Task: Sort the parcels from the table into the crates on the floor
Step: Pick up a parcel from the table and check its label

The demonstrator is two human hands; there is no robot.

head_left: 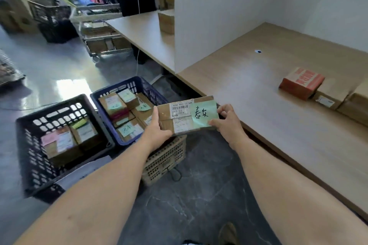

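A flat cardboard parcel [185, 115] with a white barcode label and a green handwritten note is held in the air between the table edge and the crates. My left hand [157, 127] grips its left end and my right hand [227, 119] grips its right end. Below it on the floor stand a blue crate [139, 83] filled with several green-noted parcels, a black crate [25, 145] with a few parcels, and a beige crate [167, 159] mostly hidden under my left arm. On the table [258, 105] at the right lie a red box [301, 82] and brown parcels [336, 95].
A white divider panel [219, 16] stands on the table, with more cardboard boxes [166, 22] behind it. A metal trolley [103, 40] and dark baskets [49, 18] stand at the back left. A cable lies on the grey floor near the beige crate.
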